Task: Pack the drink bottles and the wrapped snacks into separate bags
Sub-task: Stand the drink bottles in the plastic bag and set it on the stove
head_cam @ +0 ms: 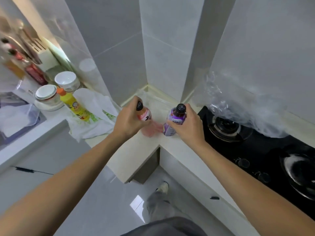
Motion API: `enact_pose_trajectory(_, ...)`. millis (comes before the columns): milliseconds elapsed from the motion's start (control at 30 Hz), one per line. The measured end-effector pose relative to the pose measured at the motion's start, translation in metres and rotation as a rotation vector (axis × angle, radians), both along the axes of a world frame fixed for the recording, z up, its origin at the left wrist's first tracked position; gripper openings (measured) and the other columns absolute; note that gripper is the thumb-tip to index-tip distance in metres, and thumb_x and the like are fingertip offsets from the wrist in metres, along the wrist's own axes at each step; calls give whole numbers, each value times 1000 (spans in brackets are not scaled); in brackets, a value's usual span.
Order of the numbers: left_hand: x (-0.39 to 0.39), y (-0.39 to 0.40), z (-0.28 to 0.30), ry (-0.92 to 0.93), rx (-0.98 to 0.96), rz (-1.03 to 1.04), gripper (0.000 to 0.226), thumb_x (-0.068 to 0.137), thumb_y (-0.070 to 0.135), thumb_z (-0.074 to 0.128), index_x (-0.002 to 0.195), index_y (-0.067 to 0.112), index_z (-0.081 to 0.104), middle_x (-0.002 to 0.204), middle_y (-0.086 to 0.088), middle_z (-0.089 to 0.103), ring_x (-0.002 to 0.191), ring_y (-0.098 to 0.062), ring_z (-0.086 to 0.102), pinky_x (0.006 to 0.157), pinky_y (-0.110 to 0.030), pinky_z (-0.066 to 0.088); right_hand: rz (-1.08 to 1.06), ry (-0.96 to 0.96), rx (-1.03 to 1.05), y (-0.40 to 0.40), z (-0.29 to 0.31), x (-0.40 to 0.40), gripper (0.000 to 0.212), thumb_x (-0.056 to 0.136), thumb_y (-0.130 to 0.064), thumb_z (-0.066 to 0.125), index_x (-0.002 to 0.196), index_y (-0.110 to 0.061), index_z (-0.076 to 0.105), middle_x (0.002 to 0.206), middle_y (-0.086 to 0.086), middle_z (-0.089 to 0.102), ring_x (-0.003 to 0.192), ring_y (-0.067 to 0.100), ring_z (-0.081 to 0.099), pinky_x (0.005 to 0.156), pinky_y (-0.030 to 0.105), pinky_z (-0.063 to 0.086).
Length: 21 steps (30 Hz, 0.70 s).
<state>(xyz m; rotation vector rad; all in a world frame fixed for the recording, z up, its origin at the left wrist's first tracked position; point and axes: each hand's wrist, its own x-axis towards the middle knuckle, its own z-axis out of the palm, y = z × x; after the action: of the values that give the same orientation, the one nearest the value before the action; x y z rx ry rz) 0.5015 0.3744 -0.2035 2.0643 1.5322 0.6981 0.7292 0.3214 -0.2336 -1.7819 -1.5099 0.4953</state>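
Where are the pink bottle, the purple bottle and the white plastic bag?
pink bottle [146,115]: head view, on its label.
purple bottle [176,116]: head view, on its shoulder.
white plastic bag [95,106]: head view, on its middle.

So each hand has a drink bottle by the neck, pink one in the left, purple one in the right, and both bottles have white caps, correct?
Not quite. The head view shows black caps on both. The rest holds: the left hand grips the pink bottle near its neck, and the right hand grips the purple bottle the same way.
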Motion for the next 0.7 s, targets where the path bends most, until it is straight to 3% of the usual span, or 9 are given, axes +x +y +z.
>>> enact_pose_trajectory(100,6,55,2,-21,2,-8,64,69,34,91,103,28,36,92,6,57,72,-14,54,55,-29,40,-37,42,-8,54,-9,-6,57,69,-45,87,112,-30,52,108,-8,67,98,21,67,78,44,58)
enact_pose_trajectory(267,22,142,-13,5,-77,-44,64,68,34,88,105,28,37,92,2,60,79,-30,56,64,-44,51,-23,79,-70,126,-29,-9,51,73,-36,86,109,-29,51,105,-7,64,93,20,64,75,44,56)
enact_pose_trajectory(467,34,210,-54,66,-148,-157,58,69,18,83,99,26,35,87,3,50,78,-32,51,69,-53,53,-10,75,-157,175,-72,-15,53,69,-32,87,108,-31,51,109,-6,56,97,20,60,77,47,56)
enact_pose_trajectory(700,30,249,-96,102,-174,-291,63,68,24,89,103,24,37,92,0,53,80,-33,54,67,-50,53,-69,31,-92,209,-88,-35,56,70,-24,90,111,-22,53,108,-8,56,96,16,60,79,40,55)
